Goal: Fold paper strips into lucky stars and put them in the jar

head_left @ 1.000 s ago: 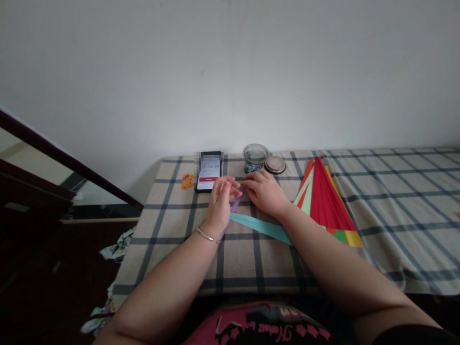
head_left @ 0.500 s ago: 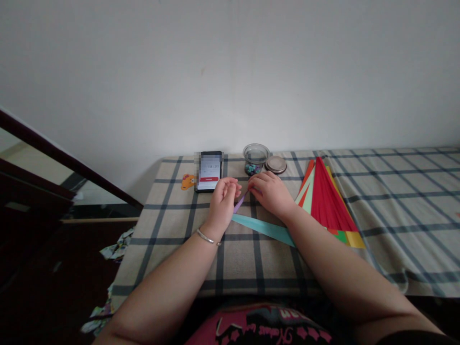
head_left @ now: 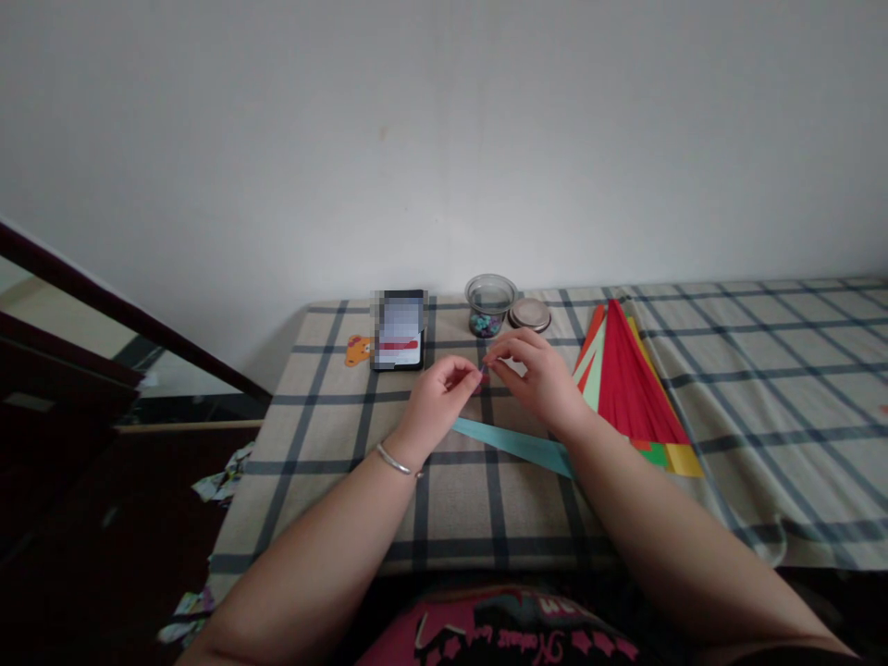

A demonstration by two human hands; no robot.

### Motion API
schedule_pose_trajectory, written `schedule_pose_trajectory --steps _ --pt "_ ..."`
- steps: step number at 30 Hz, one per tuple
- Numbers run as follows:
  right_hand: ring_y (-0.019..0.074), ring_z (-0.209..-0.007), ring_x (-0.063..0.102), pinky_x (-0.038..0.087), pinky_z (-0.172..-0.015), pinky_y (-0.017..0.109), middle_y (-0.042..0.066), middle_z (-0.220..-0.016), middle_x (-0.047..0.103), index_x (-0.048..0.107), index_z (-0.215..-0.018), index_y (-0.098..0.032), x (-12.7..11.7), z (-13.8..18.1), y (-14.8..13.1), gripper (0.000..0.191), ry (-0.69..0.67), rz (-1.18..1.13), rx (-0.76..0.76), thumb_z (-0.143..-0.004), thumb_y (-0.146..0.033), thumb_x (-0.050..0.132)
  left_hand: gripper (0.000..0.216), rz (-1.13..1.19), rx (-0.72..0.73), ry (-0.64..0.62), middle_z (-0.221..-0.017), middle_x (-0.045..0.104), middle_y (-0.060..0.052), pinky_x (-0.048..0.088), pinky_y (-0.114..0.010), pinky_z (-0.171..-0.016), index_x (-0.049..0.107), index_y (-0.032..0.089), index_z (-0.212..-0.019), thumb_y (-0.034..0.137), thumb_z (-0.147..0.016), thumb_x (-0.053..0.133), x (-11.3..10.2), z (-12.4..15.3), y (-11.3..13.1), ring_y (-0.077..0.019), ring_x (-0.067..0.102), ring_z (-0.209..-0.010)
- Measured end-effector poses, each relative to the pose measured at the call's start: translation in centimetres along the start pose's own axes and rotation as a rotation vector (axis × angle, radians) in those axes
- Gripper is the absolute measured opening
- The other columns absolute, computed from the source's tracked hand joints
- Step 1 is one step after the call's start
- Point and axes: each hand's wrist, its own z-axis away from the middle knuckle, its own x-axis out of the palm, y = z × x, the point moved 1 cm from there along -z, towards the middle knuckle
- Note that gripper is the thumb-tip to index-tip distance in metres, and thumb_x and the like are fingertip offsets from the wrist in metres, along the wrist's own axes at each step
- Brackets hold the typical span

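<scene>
My left hand (head_left: 444,393), with a silver bangle at the wrist, pinches a narrow purple paper strip (head_left: 484,369) between thumb and fingertips. From the other side my right hand (head_left: 531,375) pinches the strip's end, the two sets of fingertips nearly touching above the table. Only a small bit of the strip shows between them; the rest is hidden by my fingers. Below my hands a light blue paper strip (head_left: 513,440) lies slantwise on the cloth, its right end passing under my right forearm.
A clear tub (head_left: 490,296) with small coloured pieces stands near the wall, beside its round lid (head_left: 531,314). Left of it is a phone (head_left: 402,356) next to an orange bear cutout (head_left: 358,351). Red paper strips (head_left: 624,388) fan out at right on the checked tablecloth (head_left: 333,462).
My left hand has turned and closed in on my right fingertips. The purple strip, which showed as a longer slanting piece, is now mostly covered by my fingers.
</scene>
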Motion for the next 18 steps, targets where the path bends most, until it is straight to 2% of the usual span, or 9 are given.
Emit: schedule_pose_trajectory --steps 6,8,11,13,18 --pt "0.0177 -0.087 0.061 0.051 -0.075 0.032 0.006 -0.09 0.063 0.064 -0.081 -0.02 0.2 0.1 -0.3 0.009 0.035 -0.091 0.042 -0.085 -0.016 0.057 0.018 0.106 -0.067 -0.009 -0.076 0.063 -0.001 0.047 -0.023 -0.066 0.061 0.016 -0.085 0.033 -0.081 0.061 0.0 0.0 0.3 -0.012 0.06 -0.071" --pt "0.0156 -0.078 0.06 0.05 -0.067 0.03 0.006 -0.092 0.064 0.063 -0.086 -0.02 0.4 0.2 -0.1 0.006 0.066 -0.143 0.136 -0.083 -0.019 0.058 0.016 0.108 -0.043 0.014 -0.079 0.065 -0.002 0.048 -0.024 -0.068 0.061 0.016 -0.085 0.032 -0.081 0.062 0.0 0.0 0.3 -0.0126 0.061 -0.073" --pt "0.0134 -0.069 0.059 0.049 -0.06 0.027 0.005 -0.095 0.066 0.061 -0.097 -0.02 0.8 0.2 0.1 0.018 0.096 -0.268 0.337 -0.08 -0.026 0.06 0.014 0.091 -0.005 0.072 -0.081 0.067 -0.003 0.049 -0.025 -0.069 0.061 0.017 -0.084 0.03 -0.081 0.061 -0.1 0.0 0.3 -0.0135 0.063 -0.074" --pt "0.0138 -0.069 0.059 0.048 -0.058 0.026 0.005 -0.092 0.067 0.061 -0.096 -0.019 1.0 0.2 0.2 0.021 0.064 -0.342 0.432 -0.078 -0.032 0.061 0.013 0.064 0.016 0.095 -0.08 0.067 -0.003 0.05 -0.025 -0.07 0.062 0.017 -0.084 0.03 -0.081 0.062 -0.2 -0.1 0.3 -0.0139 0.063 -0.075" --pt "0.0147 -0.068 0.059 0.046 -0.059 0.027 0.004 -0.081 0.069 0.064 -0.082 -0.018 1.4 0.2 0.2 0.022 -0.014 -0.401 0.494 -0.075 -0.039 0.062 0.013 -0.032 0.087 0.089 -0.083 0.067 -0.003 0.051 -0.026 -0.071 0.063 0.017 -0.087 0.03 -0.082 0.062 -0.1 0.0 -0.1 -0.0145 0.064 -0.076"
